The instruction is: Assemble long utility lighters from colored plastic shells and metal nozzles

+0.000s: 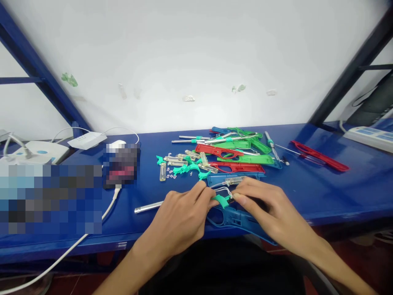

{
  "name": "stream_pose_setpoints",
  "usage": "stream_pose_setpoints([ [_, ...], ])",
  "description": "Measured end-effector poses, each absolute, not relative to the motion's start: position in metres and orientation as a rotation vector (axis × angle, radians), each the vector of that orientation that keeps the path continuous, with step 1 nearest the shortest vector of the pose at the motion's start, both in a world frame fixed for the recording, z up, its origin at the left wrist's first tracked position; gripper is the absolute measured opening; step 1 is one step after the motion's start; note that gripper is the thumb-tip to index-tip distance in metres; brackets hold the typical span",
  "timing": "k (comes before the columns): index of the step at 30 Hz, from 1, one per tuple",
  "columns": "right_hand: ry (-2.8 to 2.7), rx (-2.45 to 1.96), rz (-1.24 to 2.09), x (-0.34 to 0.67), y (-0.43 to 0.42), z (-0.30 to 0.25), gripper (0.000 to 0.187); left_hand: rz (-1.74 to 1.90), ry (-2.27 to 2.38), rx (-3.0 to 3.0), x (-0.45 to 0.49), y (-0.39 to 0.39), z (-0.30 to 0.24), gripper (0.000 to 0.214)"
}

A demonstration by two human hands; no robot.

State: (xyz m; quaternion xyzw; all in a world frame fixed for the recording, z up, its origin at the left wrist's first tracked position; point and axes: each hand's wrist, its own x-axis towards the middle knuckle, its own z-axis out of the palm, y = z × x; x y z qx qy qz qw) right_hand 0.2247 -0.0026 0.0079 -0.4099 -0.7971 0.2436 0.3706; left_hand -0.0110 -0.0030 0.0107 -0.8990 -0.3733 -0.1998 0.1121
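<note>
My left hand (pixel 184 213) is closed, pinching a teal plastic trigger (pixel 221 200) near the table's front edge. A silver metal tube (pixel 149 207) sticks out leftward from beneath this hand; its grip on the tube is hidden. Thumb and fingers of my right hand (pixel 272 205) close on the end of a thin white wire (pixel 225 189) beside the trigger, where a small dark part shows. Below both hands lies a blue lighter shell half (pixel 242 221), partly covered by the right hand. Just behind them, another blue shell half (pixel 215 178) has a clear fuel tank (pixel 236 180) on it.
Red shell halves (pixel 219 150), green shell halves (pixel 258 159), metal rods (pixel 187 141) and several clear tanks (pixel 162 172) are piled behind my hands. A red shell (pixel 319 156) lies to the right. At left are a phone (pixel 121 166), a white cable (pixel 107 211) and a power strip (pixel 39 152).
</note>
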Motion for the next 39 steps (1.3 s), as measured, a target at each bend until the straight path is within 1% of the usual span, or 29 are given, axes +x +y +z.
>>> stream_pose_setpoints([
  [4, -2.071, -1.089, 0.601, 0.226, -0.005, 0.009, 0.026, -0.561, -1.111, -2.634, -0.014, -0.003, 0.010, 0.017],
  [16, -2.048, -1.161, 0.221, 0.227, -0.034, 0.008, 0.016, -0.483, -1.089, -2.739, -0.019, -0.005, 0.012, 0.031],
  [24, -2.184, -1.193, -0.003, 0.223, -0.043, 0.002, 0.012, -0.421, -1.131, -2.769, -0.019, -0.004, 0.013, 0.039],
  [31, -2.213, -1.205, -0.167, 0.222, -0.053, -0.010, 0.021, -0.338, -1.142, -2.783, -0.019, -0.002, 0.014, 0.044],
  [34, -2.220, -1.231, -0.143, 0.225, -0.052, -0.017, 0.021, -0.365, -1.114, -2.786, -0.021, -0.002, 0.011, 0.044],
  [39, -2.200, -1.179, 0.000, 0.227, -0.039, -0.017, 0.016, -0.471, -1.075, -2.804, -0.023, 0.000, 0.006, 0.031],
])
